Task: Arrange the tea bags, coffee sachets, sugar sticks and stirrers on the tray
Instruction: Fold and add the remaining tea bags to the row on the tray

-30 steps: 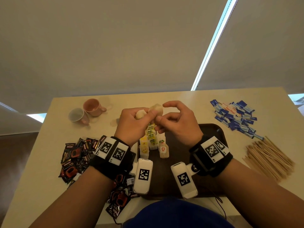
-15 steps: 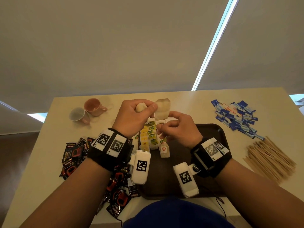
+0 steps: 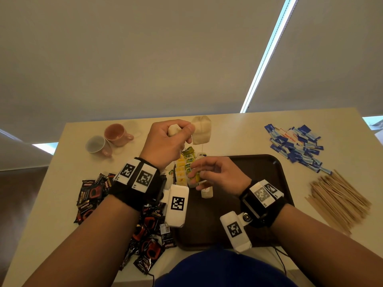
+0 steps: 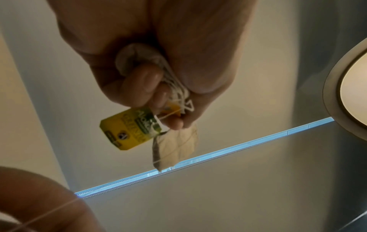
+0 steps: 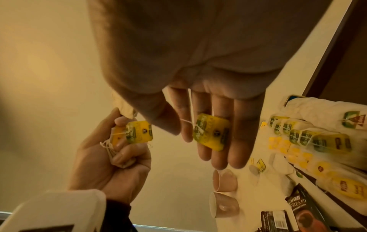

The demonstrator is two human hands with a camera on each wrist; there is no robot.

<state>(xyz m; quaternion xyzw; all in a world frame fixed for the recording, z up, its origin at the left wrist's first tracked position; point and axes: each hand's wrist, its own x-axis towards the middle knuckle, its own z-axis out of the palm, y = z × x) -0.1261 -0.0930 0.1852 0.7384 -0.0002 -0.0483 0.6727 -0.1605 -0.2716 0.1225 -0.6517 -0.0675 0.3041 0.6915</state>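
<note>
1. Far left of the table (image 3: 62,162): coffee sachets (image 3: 93,193) in a loose black-and-red heap, spilling to the tray's left edge. None on the tray.
2. Behind them: two cups (image 3: 109,139), one grey and one pink, lying on their sides and touching.
3. Left hand (image 3: 165,139), raised above the table: fingers curled tight round a bunch of tea bags (image 4: 137,55) plus tangled strings. One tea bag (image 3: 201,130) sticks out past the thumb; a yellow tag (image 4: 127,130) dangles below the fist.
4. Centre: rows of tea bags with yellow tags (image 3: 186,168) at the brown tray's (image 3: 259,162) back-left corner, overlapping.
5. Right hand (image 3: 215,172), over the tray: fingers loosely bent, thumb and forefinger pinching a string (image 5: 189,106); its yellow tag (image 5: 211,131) lies against the fingers.
6. Right of the tray: blue sugar sticks (image 3: 296,146) heaped at the back, wooden stirrers (image 3: 339,199) piled nearer. All off the tray.
</note>
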